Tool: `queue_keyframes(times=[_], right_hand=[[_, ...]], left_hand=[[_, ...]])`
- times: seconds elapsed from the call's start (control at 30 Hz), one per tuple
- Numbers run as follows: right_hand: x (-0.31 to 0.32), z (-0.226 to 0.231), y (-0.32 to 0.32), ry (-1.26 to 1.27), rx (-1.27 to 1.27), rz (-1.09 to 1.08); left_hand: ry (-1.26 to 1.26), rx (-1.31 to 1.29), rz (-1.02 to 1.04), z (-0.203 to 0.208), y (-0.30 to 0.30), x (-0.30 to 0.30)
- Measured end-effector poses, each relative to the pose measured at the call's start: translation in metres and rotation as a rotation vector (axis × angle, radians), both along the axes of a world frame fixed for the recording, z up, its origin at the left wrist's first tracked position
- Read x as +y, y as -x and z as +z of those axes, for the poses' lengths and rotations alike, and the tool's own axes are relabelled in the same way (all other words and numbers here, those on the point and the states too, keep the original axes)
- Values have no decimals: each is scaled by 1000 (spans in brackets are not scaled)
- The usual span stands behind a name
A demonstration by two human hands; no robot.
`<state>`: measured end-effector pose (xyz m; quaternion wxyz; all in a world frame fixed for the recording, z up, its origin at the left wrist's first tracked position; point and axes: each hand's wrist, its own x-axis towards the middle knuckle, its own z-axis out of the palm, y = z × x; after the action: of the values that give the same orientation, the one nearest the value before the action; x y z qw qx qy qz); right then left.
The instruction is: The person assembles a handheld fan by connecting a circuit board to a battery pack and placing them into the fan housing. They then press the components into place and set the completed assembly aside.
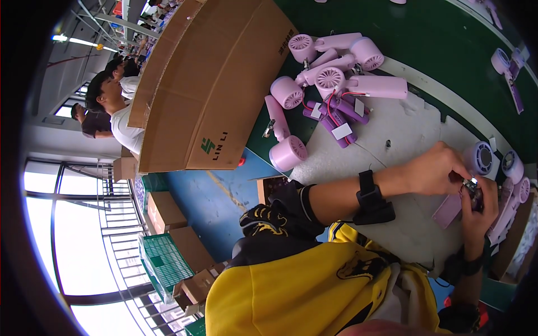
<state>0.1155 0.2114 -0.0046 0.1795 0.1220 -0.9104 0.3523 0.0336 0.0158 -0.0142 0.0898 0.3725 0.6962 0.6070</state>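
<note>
My left hand (434, 169) is closed, its fingertips pinching a small circuit board (471, 183) with shiny metal parts. From the other side, the fingers of my right hand (481, 210) close round the same board and a dark part below it. A pink handle piece (446, 210) shows beside my right fingers; whether it joins the board is hidden. Close beyond my hands lie a fan head with a dark ring (479, 157) and another pink handheld fan (510, 166). More pink fan parts (507, 204) lie right of my right hand.
A pale foam board (400, 131) covers the green table (414, 33). Several pink handheld fans (330, 81) are heaped at its far left, beside purple battery cells (339, 120) with red wires. A tall cardboard box (218, 84) stands left; an open carton (518, 246) sits at right.
</note>
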Motion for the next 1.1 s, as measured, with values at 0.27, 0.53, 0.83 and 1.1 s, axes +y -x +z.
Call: queue_keyframes(times=[0.27,0.53,0.83,1.1], right_hand=[[0,1,3,-42,37,16],[3,-6,5,-63,32,23],[-4,3,6,-39,-32,-12],[-2,6,-3,83,-146,-89]], left_hand=[[-51,78,30,-5,-2,2],[-43,119,45,-11,1,5],[-42,76,65,-11,1,6],[3,-108,39,-4,0,3]])
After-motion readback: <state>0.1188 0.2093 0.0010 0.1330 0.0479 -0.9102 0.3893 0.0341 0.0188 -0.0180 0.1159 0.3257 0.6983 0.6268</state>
